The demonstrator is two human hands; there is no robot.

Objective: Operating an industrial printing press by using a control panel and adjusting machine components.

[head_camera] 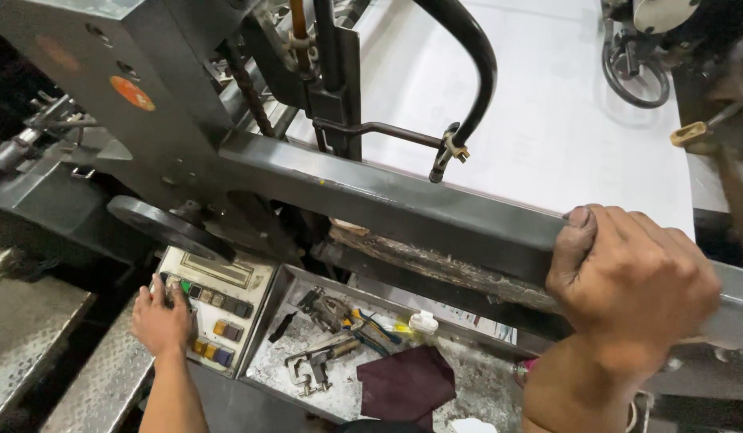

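My left hand [160, 319] rests on the left edge of a cream control panel [219, 309] with rows of coloured square buttons, fingers pressing near the upper-left buttons. My right hand [628, 281] is closed over the top edge of a long grey steel crossbar [387, 196] of a printing machine. Behind the bar lies a large stack of white paper sheets [548, 104].
A dirty metal tray [339, 353] beside the panel holds pliers, small tools and a dark red cloth [406, 383]. A black hose [476, 72] curves over the paper. A round black handwheel [169, 227] projects above the panel. Tread-plate steps [42, 345] lie at lower left.
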